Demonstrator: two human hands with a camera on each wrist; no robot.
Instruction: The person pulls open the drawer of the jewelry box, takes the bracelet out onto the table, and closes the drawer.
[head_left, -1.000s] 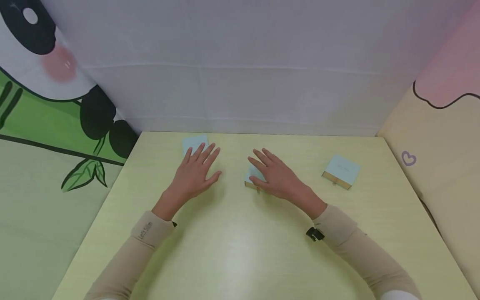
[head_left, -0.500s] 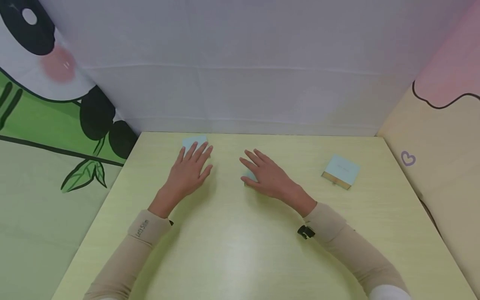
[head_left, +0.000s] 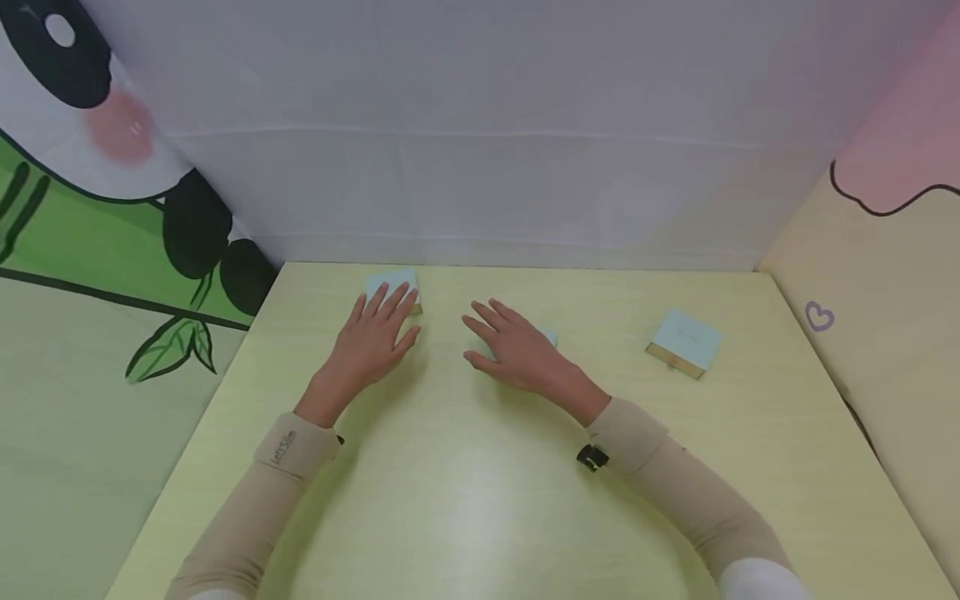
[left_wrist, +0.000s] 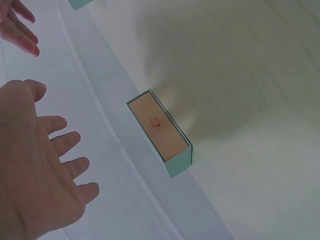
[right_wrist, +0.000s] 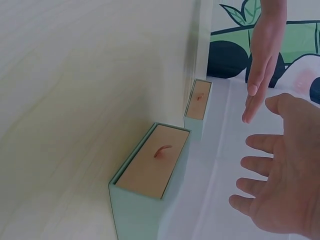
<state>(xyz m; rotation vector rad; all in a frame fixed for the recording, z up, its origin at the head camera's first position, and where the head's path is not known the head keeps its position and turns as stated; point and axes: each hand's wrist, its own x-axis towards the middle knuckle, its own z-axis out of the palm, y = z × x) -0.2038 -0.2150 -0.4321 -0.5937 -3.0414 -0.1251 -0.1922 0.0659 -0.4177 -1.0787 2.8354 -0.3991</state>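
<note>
My left hand (head_left: 371, 340) is spread palm down, its fingertips overlapping a small light-blue drawer box (head_left: 392, 279) at the back left of the table. In the left wrist view that box (left_wrist: 159, 127) shows a tan drawer front with a little pull tab, apart from the fingers. My right hand (head_left: 517, 346), also spread and holding nothing, hides most of a second blue box (head_left: 552, 337). Its tan front (right_wrist: 150, 167) and curved pull tab face the right wrist camera, with the left box (right_wrist: 198, 100) farther behind. Both drawers look closed.
A third blue box (head_left: 685, 337) lies at the right of the pale wooden table (head_left: 465, 500), turned at an angle. A white cloth wall (head_left: 480, 192) rises directly behind the table's back edge, with printed panels on both sides.
Both hands have drifted left, the right one farther, sliding across the view of the middle box so that its right corner now shows. The boxes have stayed in place.
</note>
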